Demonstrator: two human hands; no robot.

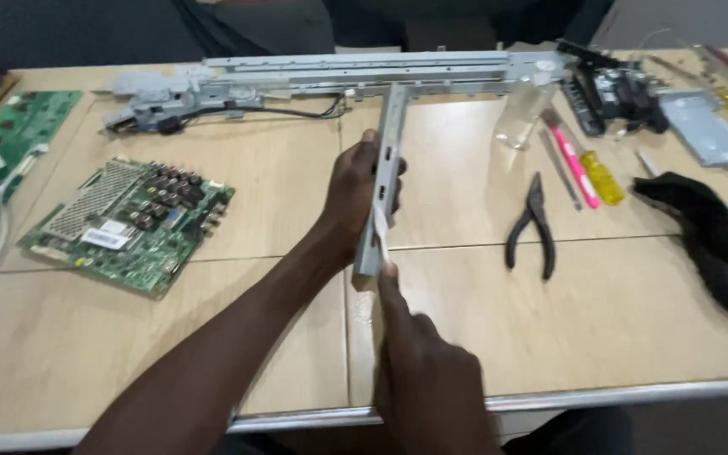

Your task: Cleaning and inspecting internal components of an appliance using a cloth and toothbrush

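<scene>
The left hand (354,198) wraps around the middle of a bracket (386,173), a long, narrow strip of dull grey sheet metal with folded edges and small slots along its face, held above the middle of the table (617,312) and running from near the frame down toward the person. The right hand (419,358) closes on the bracket's near end, thumb stretched up along the strip, where a thin pale sliver shows against the metal; whether it is tape or a tool cannot be told. The table is pale tan laminate in square panels with a metal front edge. Along its far side lies a frame (355,74), long, grey and flat, with black cables at its left end. To the left lies a circuit board (128,223), green, crowded with dark parts and a ribbed silver heat sink; more green boards sit at the left edge. To the right, well apart from the hands, lie black pliers (532,227), a pink pen (573,164), a screwdriver (602,177) with a clear yellow handle, a clear plastic bottle (522,109), a black cloth (714,236), soft and crumpled, and a flat grey plate (709,126).
</scene>
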